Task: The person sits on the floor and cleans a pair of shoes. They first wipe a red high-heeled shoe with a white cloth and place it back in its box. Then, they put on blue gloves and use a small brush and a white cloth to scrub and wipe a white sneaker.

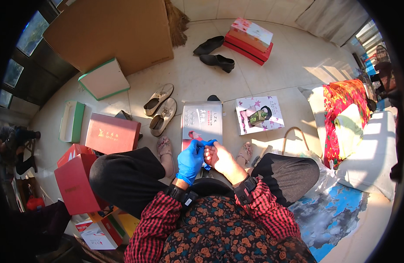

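My left hand (190,161) wears a thin blue disposable glove and pinches a loose piece of blue glove (209,142). My right hand (220,161) is bare, its fingers curled against that same loose glove. More blue material shows just below the right fingers; how much of it is inside the fist is hidden. Beneath and beyond both hands lies a pale grey shoebox (202,118) with printed writing. To its right, a white box with a purple flower pattern (275,115) carries a green bottle-like container (257,117) with a black part.
Beige flat shoes (164,115) and black shoes (218,62) stand on the tiled floor. Red shoeboxes (113,133) are at left, with a green-edged lid (105,79) beyond. A large cardboard box (113,33) and stacked boxes (249,41) stand farther off. Cloth-covered cushions (366,148) lie right.
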A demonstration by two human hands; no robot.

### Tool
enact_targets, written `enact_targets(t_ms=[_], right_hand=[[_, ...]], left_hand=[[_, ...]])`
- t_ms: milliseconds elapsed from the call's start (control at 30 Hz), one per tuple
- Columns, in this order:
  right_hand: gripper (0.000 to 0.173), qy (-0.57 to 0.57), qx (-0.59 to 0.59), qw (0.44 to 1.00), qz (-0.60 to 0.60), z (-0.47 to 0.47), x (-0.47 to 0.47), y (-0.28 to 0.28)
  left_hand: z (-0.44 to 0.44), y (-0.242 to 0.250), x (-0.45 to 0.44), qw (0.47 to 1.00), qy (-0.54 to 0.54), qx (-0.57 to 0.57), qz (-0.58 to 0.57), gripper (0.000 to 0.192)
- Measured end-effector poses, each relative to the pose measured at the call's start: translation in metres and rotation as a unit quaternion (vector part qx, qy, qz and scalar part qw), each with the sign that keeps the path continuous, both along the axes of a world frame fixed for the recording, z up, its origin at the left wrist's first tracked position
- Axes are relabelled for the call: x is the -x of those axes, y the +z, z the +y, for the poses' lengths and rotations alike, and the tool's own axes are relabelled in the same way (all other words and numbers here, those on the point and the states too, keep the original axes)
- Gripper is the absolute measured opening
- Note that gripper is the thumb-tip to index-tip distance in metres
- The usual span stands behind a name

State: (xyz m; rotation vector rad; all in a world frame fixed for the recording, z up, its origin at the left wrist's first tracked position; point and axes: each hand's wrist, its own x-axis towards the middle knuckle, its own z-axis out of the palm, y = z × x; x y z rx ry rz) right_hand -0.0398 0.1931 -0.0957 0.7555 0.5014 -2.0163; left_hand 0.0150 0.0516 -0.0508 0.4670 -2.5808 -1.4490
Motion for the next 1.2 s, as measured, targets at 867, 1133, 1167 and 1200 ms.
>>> enact_targets(t_ms=[867,1133,1167,1200], right_hand=[[0.111,0.108,-0.023,0.983,0.150,0.006,0.035,0.076],[0.084,0.083,0.011,0.982,0.166,0.017,0.036,0.096],[0.071,0.089,0.044,0.981,0.165,0.018,0.037,0.094],[0.058,0.047,0.051,0.988,0.139,0.020,0.039,0.092]], left_hand=[[0.051,0.023,0.000,0.984,-0.091,0.070,0.134,0.025],[0.048,0.049,0.002,0.977,-0.073,0.062,0.190,0.018],[0.045,0.050,0.003,0.979,-0.024,0.010,0.201,0.017],[0.041,0.051,0.005,0.977,0.019,-0.037,0.207,0.016]])
